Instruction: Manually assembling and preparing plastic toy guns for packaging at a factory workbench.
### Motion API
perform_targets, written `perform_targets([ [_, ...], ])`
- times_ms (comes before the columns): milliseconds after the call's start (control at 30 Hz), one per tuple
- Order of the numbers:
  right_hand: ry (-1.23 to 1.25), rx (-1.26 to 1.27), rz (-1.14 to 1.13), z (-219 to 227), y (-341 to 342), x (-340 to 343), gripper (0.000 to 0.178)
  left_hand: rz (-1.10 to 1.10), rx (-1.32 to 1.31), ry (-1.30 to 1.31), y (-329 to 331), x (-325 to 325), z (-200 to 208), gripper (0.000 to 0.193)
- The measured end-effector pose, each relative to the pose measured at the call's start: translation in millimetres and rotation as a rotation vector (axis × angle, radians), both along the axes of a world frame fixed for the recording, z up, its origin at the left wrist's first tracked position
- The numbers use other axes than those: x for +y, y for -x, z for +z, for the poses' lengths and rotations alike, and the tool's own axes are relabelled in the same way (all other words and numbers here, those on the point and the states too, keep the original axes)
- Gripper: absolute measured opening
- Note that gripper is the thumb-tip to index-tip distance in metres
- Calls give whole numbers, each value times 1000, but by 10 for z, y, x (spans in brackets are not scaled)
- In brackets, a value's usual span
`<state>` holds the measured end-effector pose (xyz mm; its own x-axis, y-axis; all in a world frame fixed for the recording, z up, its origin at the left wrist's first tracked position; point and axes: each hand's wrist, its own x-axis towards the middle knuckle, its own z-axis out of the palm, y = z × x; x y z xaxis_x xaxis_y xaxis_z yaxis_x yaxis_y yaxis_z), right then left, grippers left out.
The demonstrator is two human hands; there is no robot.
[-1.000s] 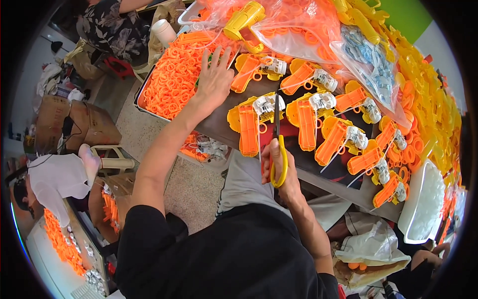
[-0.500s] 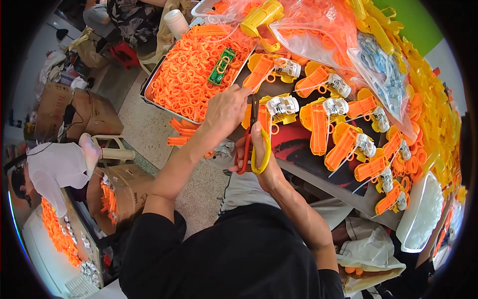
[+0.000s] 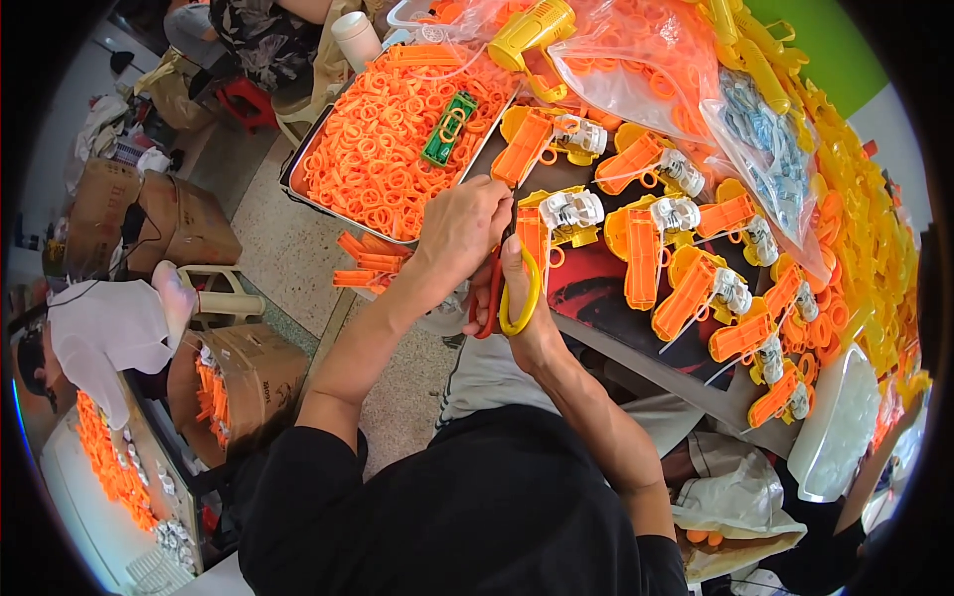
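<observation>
My right hand (image 3: 524,310) grips a pair of scissors (image 3: 509,288) with one red and one yellow handle, blades pointing up toward the table. My left hand (image 3: 459,226) is closed just above the scissors, pinching a small orange piece at the blades; the piece itself is mostly hidden by my fingers. Right beside my hands lies an orange and yellow toy gun part (image 3: 553,219) with a white mechanism. More such toy gun parts (image 3: 686,288) lie in rows across the dark tabletop (image 3: 596,283).
A metal tray (image 3: 343,214) heaped with orange rings holds a green piece (image 3: 448,127). Clear bags (image 3: 636,70) of rings and small metal parts lie at the back. Another person (image 3: 99,333) in white sits lower left beside cardboard boxes (image 3: 243,372).
My left hand has come back from the ring tray to the scissors and closed on a small piece. The scissors have shifted a little left, and a green piece now shows on the rings.
</observation>
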<state>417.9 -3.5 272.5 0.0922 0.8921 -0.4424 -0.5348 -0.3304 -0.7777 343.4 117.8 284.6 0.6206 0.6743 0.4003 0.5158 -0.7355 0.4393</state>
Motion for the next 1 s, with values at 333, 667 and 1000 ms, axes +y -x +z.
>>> perform_targets([
  [333,-77,112,-50,31,18,-43,67,-20,-81,33,108,-79,86,11],
  [667,-207,-457,173,113,-13,218,34,147,-92,89,906,504,585,26],
  [1000,-343,-779,39,181,-259,611,25,192,343,-256,241,1163,7,53],
])
